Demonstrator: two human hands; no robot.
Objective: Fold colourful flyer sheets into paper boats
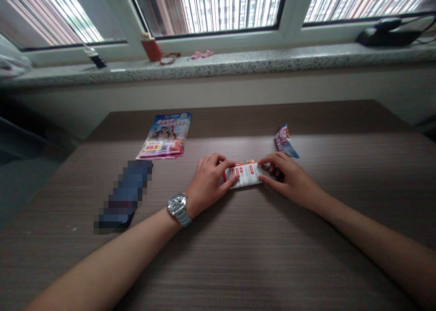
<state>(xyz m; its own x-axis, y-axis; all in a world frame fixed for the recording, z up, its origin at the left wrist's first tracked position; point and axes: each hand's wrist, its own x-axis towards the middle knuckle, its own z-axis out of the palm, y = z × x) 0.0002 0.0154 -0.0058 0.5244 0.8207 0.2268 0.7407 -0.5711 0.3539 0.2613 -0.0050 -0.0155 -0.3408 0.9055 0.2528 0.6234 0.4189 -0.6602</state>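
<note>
A folded paper flyer (248, 174), white with red labels and a strip of orange and green at its far edge, lies on the brown table between my hands. My left hand (213, 177), with a silver watch on the wrist, grips its left end between thumb and fingers. At the right end, my right hand (284, 174) pinches the paper with thumb and index finger, the other fingers curled under. Just beyond my right hand stands a small folded paper piece (286, 141) in blue, red and white, with a pointed shape.
Several colourful flyers (166, 136) are stacked at the back left of the table (218, 265). A dark phone-like object (126, 193), pixelated, lies left of my left hand. On the stone windowsill (255, 61) sit a red lighter-like item (151, 48) and a black device (388, 33).
</note>
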